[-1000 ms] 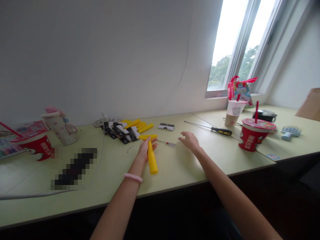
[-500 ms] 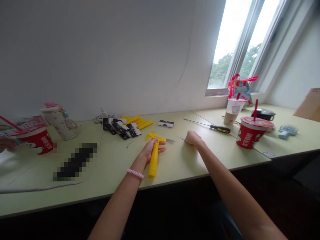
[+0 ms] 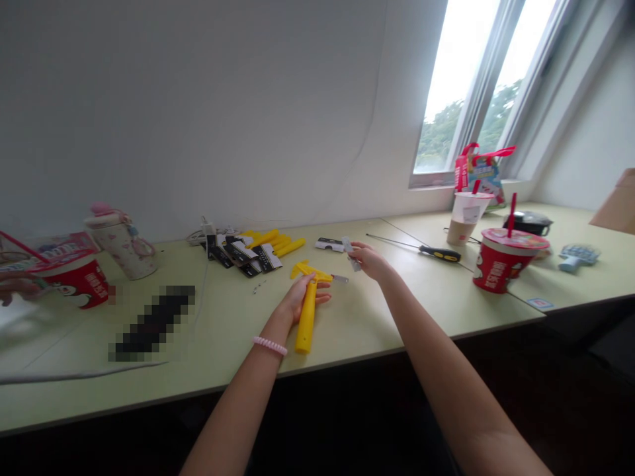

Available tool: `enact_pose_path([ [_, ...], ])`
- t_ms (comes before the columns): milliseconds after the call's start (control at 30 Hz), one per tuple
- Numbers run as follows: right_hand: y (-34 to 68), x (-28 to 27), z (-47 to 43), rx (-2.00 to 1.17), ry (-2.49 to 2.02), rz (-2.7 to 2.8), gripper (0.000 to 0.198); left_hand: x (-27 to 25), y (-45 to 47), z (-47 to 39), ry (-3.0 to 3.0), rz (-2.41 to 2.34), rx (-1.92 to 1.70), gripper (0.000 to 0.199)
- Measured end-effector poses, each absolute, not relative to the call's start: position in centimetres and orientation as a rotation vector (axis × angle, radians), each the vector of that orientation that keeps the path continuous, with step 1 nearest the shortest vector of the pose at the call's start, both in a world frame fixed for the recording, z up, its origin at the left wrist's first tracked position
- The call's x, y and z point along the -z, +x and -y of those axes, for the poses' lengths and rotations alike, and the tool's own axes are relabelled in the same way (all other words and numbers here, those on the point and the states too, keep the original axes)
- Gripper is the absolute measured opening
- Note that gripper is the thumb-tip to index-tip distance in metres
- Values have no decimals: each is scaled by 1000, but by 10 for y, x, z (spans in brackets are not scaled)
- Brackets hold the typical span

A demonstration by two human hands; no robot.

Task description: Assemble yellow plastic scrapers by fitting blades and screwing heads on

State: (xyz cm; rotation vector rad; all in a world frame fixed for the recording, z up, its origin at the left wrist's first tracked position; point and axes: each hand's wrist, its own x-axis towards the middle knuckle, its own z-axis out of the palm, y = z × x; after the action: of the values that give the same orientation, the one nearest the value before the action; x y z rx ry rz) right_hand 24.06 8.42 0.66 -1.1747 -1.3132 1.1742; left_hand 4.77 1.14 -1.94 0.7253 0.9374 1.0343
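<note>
My left hand is turned palm up around a yellow scraper, the thumb on its neck and the other fingers partly stretched. The scraper's tubular handle points toward me. Its yellow head lies across the far side, with a short metal piece sticking out to the right. Over the table, my right hand pinches a thin, flat, silvery-white strip; its exact kind is unclear. That strip is apart from the scraper. Tiny metal bits lie left of my left hand.
Behind lie black-and-white packets, yellow tubes and a small box. A screwdriver and red cup are at right. At left stand a bottle and red cup, with another person's hand beside it.
My right hand has risen from the tabletop and moved left and away from me, carrying the flat strip toward the small box. My left hand keeps hold of the scraper.
</note>
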Motion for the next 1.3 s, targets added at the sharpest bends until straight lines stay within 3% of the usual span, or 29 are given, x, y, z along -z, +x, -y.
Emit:
enact_pose_path([
  [167, 206, 0, -85, -1325, -955, 1060, 15, 19, 49, -10, 733, -917, -1053, 28],
  [600, 198, 9, -82, -1378, -688, 812, 25, 24, 47, -17, 729, -900, -1035, 32],
  [833, 192, 7, -76, -1357, -734, 955, 24, 23, 48, -15, 740, -901, -1021, 30],
  [1167, 188, 2, -54, -1184, -972, 1604, 21, 25, 48, -14, 862, -845, -995, 30],
  [1300, 187, 5, -56, -1197, -970, 1614, 27, 25, 49, -15, 915, -819, -1033, 29],
])
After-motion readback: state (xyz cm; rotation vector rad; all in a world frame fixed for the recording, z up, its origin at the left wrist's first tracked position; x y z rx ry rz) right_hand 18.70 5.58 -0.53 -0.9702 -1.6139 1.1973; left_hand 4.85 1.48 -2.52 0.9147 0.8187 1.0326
